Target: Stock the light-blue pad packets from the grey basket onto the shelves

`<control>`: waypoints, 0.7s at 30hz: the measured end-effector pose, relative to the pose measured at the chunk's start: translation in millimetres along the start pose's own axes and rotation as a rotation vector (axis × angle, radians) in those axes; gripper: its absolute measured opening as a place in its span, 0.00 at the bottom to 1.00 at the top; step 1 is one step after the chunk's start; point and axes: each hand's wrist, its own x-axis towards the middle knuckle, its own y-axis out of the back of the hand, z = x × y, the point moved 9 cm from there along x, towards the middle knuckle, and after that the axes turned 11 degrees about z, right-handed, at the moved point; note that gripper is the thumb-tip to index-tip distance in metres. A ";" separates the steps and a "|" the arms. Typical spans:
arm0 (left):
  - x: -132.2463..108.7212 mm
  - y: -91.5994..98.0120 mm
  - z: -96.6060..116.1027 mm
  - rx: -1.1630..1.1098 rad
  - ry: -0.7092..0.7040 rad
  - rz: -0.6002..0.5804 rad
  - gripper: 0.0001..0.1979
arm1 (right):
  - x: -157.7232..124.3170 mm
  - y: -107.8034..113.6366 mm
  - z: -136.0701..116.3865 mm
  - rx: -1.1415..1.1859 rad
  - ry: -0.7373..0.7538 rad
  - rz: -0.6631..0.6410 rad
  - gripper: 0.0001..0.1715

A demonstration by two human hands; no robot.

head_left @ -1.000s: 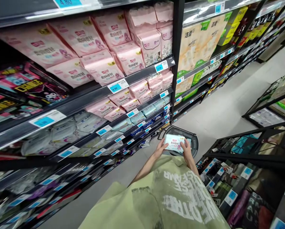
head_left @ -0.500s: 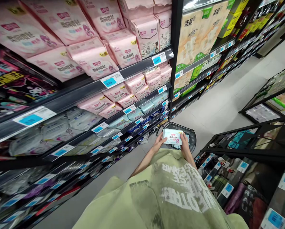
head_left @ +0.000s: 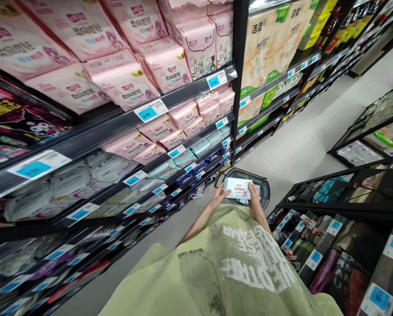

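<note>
Between my two hands is a small pale blue package (head_left: 237,188) with pink and dark print, its printed face turned up towards me. My left hand (head_left: 219,195) grips its left end, the thumb lying on the front. Around the right end closes my right hand (head_left: 254,193), thumb also on the front. Beneath the package is a dark shopping basket (head_left: 265,188) with a perforated rim; part of a bluish item shows inside it, mostly hidden by the package and my hands.
On the left a tall shelf holds pink packages (head_left: 122,79) and smaller pale blue packages (head_left: 185,158), with price tags (head_left: 150,113) along its edges. Further on stand large tissue packs (head_left: 269,44). To the right is a low black rack (head_left: 348,204) with goods; a tiled floor (head_left: 288,140) runs between.
The shelves on the left have shifted slightly left in view. My hands and the package keep nearly the same place over the basket.
</note>
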 end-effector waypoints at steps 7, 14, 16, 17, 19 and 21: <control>-2.4 -3.0 -0.8 0.024 -0.026 0.001 0.43 | -6.9 0.3 -4.0 -0.039 0.019 -0.004 0.47; -13.0 -2.3 29.2 0.181 -0.219 -0.040 0.46 | -28.1 -13.7 -43.6 -0.327 0.370 -0.216 0.49; -23.0 2.5 52.0 0.282 -0.409 -0.017 0.36 | -43.4 -25.2 -56.4 -0.456 0.568 -0.315 0.41; -28.5 5.4 61.6 0.322 -0.493 0.001 0.31 | -50.5 -29.2 -60.4 -0.500 0.653 -0.336 0.34; -36.5 13.6 72.3 0.364 -0.581 0.059 0.24 | -60.5 -32.6 -63.6 -0.554 0.772 -0.321 0.21; -39.8 22.3 75.0 0.382 -0.598 0.131 0.21 | -65.2 -33.2 -62.0 -0.587 0.836 -0.288 0.14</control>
